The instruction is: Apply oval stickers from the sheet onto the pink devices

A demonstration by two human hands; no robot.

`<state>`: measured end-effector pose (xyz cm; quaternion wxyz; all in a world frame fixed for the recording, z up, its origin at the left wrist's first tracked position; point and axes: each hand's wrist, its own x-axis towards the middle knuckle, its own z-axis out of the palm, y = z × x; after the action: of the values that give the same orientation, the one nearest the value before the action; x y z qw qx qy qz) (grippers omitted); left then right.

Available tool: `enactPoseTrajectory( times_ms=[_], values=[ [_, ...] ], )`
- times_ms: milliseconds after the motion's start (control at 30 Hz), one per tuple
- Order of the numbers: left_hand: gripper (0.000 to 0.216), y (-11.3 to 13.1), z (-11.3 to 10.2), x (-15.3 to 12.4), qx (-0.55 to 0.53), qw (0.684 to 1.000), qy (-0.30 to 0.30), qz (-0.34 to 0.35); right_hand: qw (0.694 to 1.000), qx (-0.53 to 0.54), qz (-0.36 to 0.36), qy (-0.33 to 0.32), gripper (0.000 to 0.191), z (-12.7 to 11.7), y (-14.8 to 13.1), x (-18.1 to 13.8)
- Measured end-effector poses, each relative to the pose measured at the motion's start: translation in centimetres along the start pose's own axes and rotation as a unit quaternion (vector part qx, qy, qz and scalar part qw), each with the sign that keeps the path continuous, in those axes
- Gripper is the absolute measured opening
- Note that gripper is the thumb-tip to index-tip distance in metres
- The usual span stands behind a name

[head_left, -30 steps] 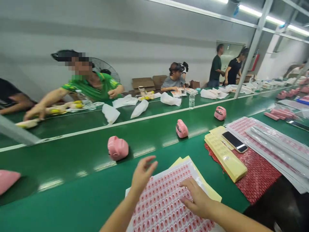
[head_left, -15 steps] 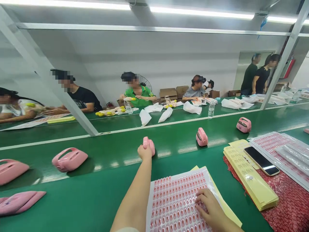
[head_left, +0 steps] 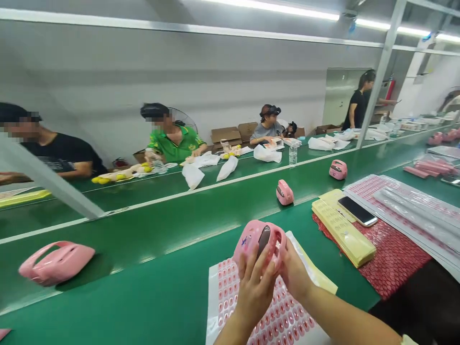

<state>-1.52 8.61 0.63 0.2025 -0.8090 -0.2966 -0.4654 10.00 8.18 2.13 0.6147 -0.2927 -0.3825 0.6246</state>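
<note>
My left hand [head_left: 256,286] and my right hand [head_left: 293,272] both grip a pink plastic toy [head_left: 259,239] with a dark oval patch on its face, held up over a sheet of small red-and-white stickers [head_left: 230,287]. The left fingers wrap its lower front, the right hand clasps its right side. The sheet lies on yellow backing paper [head_left: 321,282] on the green worktop [head_left: 143,297].
More pink toys ride the green belt: one at the left [head_left: 55,261], two farther right [head_left: 284,192] [head_left: 338,169]. A yellow sticker stack [head_left: 343,232], a phone [head_left: 357,211] and red sheets [head_left: 391,254] lie to my right. Several people work across the belt.
My left hand reached out to the belt, took the pink toy and brought it back over the sticker sheet. My right hand left the sheet and closed on the toy.
</note>
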Motion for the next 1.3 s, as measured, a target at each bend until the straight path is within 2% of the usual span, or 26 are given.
enactPoseTrajectory(
  times_ms=[67, 133, 167, 200, 233, 267, 300, 333, 400, 433, 467, 533, 567, 600, 633, 667, 700, 767, 800, 867, 933, 1033, 1100, 1200, 1300],
  values=[
    [0.026, 0.3, -0.3, -0.4, 0.012, 0.998, -0.018, 0.059, 0.998, 0.026, -0.017, 0.062, 0.049, 0.6, 0.0, -0.3],
    [0.03, -0.2, -0.4, -1.2, -0.012, 0.997, -0.027, 0.073, 0.993, 0.045, -0.008, 0.107, 0.044, 0.3, 0.1, -0.4],
    [0.035, -0.5, -0.3, -1.9, -0.053, 0.998, -0.015, 0.039, 0.992, 0.05, 0.004, 0.117, 0.043, 0.0, 0.0, -0.4],
    [0.041, -0.8, -0.1, -2.6, -0.115, 0.993, 0.012, -0.039, 0.991, 0.05, 0.015, 0.124, 0.044, -0.4, -0.2, -0.2],
    [0.048, -1.1, 0.2, -3.4, -0.19, 0.968, 0.043, -0.157, 0.991, 0.045, 0.025, 0.125, 0.045, -0.8, -0.6, 0.0],
    [0.052, -1.2, 0.7, -4.2, -0.265, 0.924, 0.06, -0.268, 0.992, 0.036, 0.034, 0.117, 0.046, -1.1, -1.0, 0.2],
    [0.049, -1.1, 1.2, -4.9, -0.319, 0.885, 0.059, -0.335, 0.994, 0.019, 0.04, 0.102, 0.048, -1.4, -1.4, 0.5],
    [0.044, -0.9, 1.7, -5.5, -0.36, 0.852, 0.049, -0.377, 0.996, -0.008, 0.041, 0.083, 0.05, -1.7, -1.7, 0.7],
    [0.042, -0.3, 2.6, -6.2, -0.463, 0.787, 0.026, -0.407, 0.993, -0.102, 0.023, 0.053, 0.052, -2.3, -2.0, 0.9],
    [0.043, 0.0, 2.8, -6.3, -0.549, 0.72, 0.013, -0.425, 0.984, -0.169, 0.01, 0.051, 0.052, -2.6, -2.0, 1.0],
    [0.041, 0.2, 2.8, -6.3, -0.648, 0.619, 0.002, -0.443, 0.97, -0.238, -0.002, 0.053, 0.05, -3.0, -1.9, 1.0],
    [0.033, 0.6, 2.4, -6.1, -0.804, 0.366, -0.011, -0.468, 0.933, -0.358, -0.006, 0.042, 0.048, -4.1, -1.7, 0.9],
    [0.031, 0.6, 2.0, -5.8, -0.839, 0.261, -0.012, -0.478, 0.915, -0.402, -0.002, 0.026, 0.048, -4.9, -1.8, 0.9],
    [0.03, 0.7, 1.6, -5.5, -0.847, 0.201, -0.008, -0.492, 0.898, -0.439, 0.0, 0.011, 0.049, -5.8, -2.1, 0.9],
    [0.031, 0.7, 1.2, -5.2, -0.841, 0.174, 0.007, -0.513, 0.88, -0.475, -0.003, 0.008, 0.049, -6.8, -2.7, 0.9],
    [0.032, 0.8, 0.9, -4.9, -0.826, 0.169, 0.023, -0.537, 0.855, -0.517, -0.012, 0.032, 0.048, -8.0, -3.5, 0.9],
    [0.032, 0.9, 0.7, -4.5, -0.808, 0.178, 0.04, -0.56, 0.824, -0.56, -0.024, 0.079, 0.046, -9.3, -4.5, 0.9],
    [0.033, 1.3, 0.6, -3.8, -0.764, 0.214, 0.082, -0.603, 0.737, -0.636, -0.037, 0.226, 0.039, -12.1, -6.6, 0.7],
    [0.034, 1.5, 0.7, -3.5, -0.737, 0.237, 0.108, -0.623, 0.711, -0.648, -0.031, 0.273, 0.036, -13.5, -7.5, 0.5],
    [0.036, 2.0, 1.1, -2.9, -0.68, 0.278, 0.154, -0.66, 0.68, -0.656, -0.012, 0.328, 0.028, -15.9, -8.7, 0.1],
    [0.036, 2.3, 1.5, -2.3, -0.634, 0.295, 0.183, -0.691, 0.671, -0.653, 0.005, 0.351, 0.02, -17.5, -9.0, -0.2],
    [0.036, 2.5, 1.7, -1.8, -0.615, 0.265, 0.17, -0.723, 0.666, -0.643, 0.01, 0.379, 0.011, -18.6, -8.6, -0.3],
    [0.036, 2.5, 1.7, -1.6, -0.612, 0.249, 0.158, -0.733, 0.674, -0.625, 0.008, 0.393, 0.009, -18.7, -8.3, -0.1],
    [0.037, 2.6, 1.7, -1.3, -0.581, 0.245, 0.154, -0.761, 0.711, -0.582, 0.011, 0.395, 0.01, -18.5, -8.5, 0.1],
    [0.04, 2.9, 1.7, -0.9, -0.555, 0.243, 0.146, -0.782, 0.768, -0.52, 0.017, 0.374, 0.017, -18.0, -9.3, -0.1]
  ],
)
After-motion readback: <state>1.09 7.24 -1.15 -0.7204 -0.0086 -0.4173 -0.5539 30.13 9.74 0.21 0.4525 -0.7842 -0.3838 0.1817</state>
